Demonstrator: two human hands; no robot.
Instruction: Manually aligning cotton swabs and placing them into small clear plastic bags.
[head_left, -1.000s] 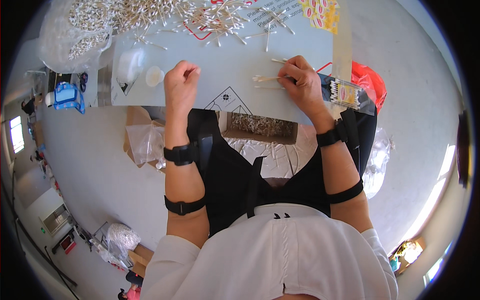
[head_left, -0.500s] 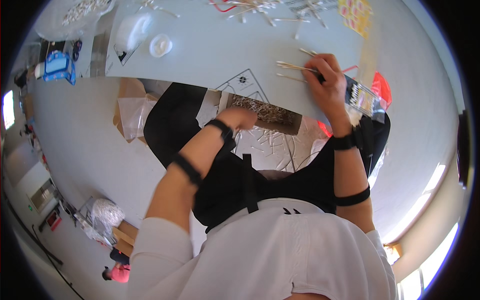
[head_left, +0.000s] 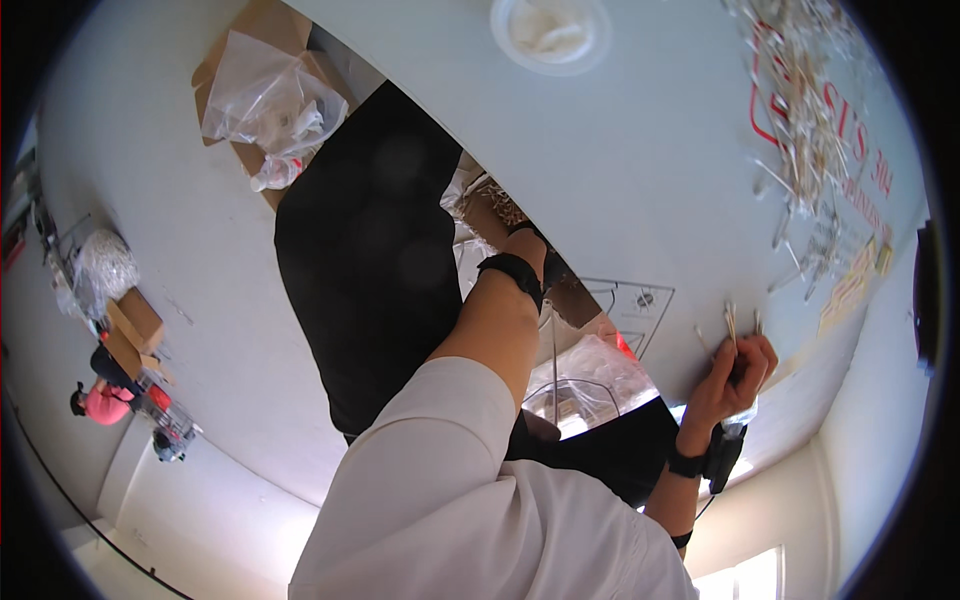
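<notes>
On the table's near right part, my right hand (head_left: 735, 382) is closed around a few cotton swabs (head_left: 731, 318), whose white tips stick out past the fingers. A single cotton swab (head_left: 700, 335) lies just beside them. My left hand (head_left: 528, 236) reaches down under the table edge, by a cardboard box (head_left: 575, 302) on my lap side. Its fingers are hidden by the table. Loose cotton swabs (head_left: 497, 203) fill the part of the box that shows. A large heap of cotton swabs (head_left: 808, 130) is spread over the tabletop further off.
A round white dish (head_left: 597, 45) with pale contents stands on the table (head_left: 600, 160). A yellow printed sheet (head_left: 848, 290) lies near the table's far right edge. On the floor are an open carton with clear plastic bags (head_left: 265, 95) and, further away, a person in pink (head_left: 108, 402).
The view has swung round to the left. My left hand has moved forward, its fingers now out of sight beneath the table edge. My right hand keeps its cotton swabs on the table.
</notes>
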